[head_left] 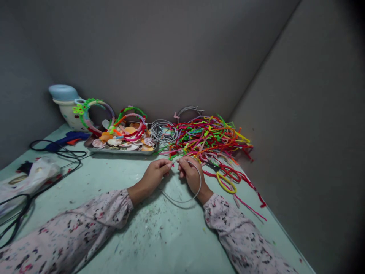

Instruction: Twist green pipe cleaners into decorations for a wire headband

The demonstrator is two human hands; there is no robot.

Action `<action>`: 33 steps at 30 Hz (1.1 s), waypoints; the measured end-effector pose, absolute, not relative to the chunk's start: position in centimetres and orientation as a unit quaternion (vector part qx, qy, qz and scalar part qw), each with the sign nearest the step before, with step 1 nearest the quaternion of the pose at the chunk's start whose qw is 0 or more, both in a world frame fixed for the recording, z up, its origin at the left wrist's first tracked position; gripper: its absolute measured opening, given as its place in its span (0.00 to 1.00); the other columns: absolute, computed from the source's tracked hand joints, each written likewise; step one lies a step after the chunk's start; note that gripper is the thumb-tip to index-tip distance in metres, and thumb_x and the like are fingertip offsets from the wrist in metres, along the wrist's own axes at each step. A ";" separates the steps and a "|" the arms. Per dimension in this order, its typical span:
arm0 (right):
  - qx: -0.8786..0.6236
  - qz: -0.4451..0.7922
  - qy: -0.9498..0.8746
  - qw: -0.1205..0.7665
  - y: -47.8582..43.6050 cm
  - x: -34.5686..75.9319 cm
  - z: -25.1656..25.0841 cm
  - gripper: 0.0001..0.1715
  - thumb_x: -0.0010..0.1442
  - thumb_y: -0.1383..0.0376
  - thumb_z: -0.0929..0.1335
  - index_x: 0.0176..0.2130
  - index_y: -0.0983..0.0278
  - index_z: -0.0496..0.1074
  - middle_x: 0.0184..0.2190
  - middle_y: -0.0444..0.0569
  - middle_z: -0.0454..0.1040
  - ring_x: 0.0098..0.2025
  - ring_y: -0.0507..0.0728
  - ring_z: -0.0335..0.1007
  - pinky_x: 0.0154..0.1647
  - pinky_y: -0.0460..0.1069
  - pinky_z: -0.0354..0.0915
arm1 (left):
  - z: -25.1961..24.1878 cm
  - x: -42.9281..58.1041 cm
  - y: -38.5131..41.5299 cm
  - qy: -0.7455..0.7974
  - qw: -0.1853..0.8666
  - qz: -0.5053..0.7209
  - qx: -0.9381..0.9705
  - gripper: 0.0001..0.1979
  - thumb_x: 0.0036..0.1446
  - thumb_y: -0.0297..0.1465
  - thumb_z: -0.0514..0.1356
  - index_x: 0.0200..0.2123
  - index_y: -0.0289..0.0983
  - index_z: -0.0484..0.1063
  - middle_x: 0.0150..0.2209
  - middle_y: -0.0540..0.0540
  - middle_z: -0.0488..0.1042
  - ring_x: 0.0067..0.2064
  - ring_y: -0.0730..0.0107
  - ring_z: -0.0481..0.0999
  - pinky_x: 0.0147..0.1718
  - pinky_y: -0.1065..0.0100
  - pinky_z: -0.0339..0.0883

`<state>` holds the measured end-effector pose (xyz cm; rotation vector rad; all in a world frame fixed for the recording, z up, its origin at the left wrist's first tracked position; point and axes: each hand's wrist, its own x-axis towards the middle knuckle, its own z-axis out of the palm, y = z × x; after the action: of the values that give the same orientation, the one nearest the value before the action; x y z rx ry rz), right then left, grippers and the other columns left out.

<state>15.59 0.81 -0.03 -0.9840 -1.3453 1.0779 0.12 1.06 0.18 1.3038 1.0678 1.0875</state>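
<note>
A thin grey wire (190, 201) is bent into a wide loop between my hands, passing over the back of my right hand and curving down towards my left wrist. My left hand (158, 171) is closed in a pinch at one part of the wire, with a tiny pinkish spot at its fingertips. Close beside it, my right hand (190, 175) pinches the wire too, thumb against fingers. The fingertips of both hands almost meet; exactly how the wire ends lie there is too small to make out.
Behind my hands are a metal tray (122, 151) of shells with decorated hoops, a coil of grey wire (164, 131) and a heap of coloured pipe cleaners (211, 137). Yellow-handled scissors (226, 182) lie right. A blue glue gun (67, 140), black cable (76, 163), plastic bag (42, 171) and lidded container (70, 110) stand left.
</note>
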 end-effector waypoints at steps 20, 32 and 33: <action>-0.442 0.394 -0.600 0.538 0.9 15.2 -0.3 0.18 0.62 0.52 0.65 0.29 0.62 0.69 0.19 0.39 0.64 0.18 0.49 0.59 0.19 0.44 0.57 | 1.1 0.1 0.1 0.517 0.202 0.416 0.720 0.03 0.53 0.28 0.60 0.32 0.36 0.69 0.33 0.49 0.67 0.32 0.70 0.67 0.32 0.68 0.62; -0.441 0.386 -0.600 0.545 0.9 15.0 -0.1 0.18 0.62 0.52 0.64 0.29 0.62 0.68 0.20 0.39 0.65 0.18 0.49 0.59 0.19 0.44 0.56 | 1.3 0.1 0.2 0.501 0.126 0.437 0.736 0.05 0.54 0.28 0.62 0.31 0.36 0.67 0.31 0.51 0.64 0.30 0.73 0.65 0.30 0.70 0.59; -0.439 0.386 -0.600 0.546 0.9 15.0 -0.1 0.18 0.62 0.52 0.64 0.29 0.62 0.68 0.20 0.39 0.65 0.18 0.49 0.59 0.19 0.44 0.56 | 1.4 0.1 0.2 0.500 0.123 0.440 0.735 0.05 0.54 0.28 0.62 0.31 0.36 0.67 0.31 0.51 0.64 0.30 0.73 0.65 0.30 0.70 0.59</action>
<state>14.98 0.91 -0.07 -1.0411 -1.4222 0.9159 0.08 0.19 1.37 2.1450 1.4592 1.2829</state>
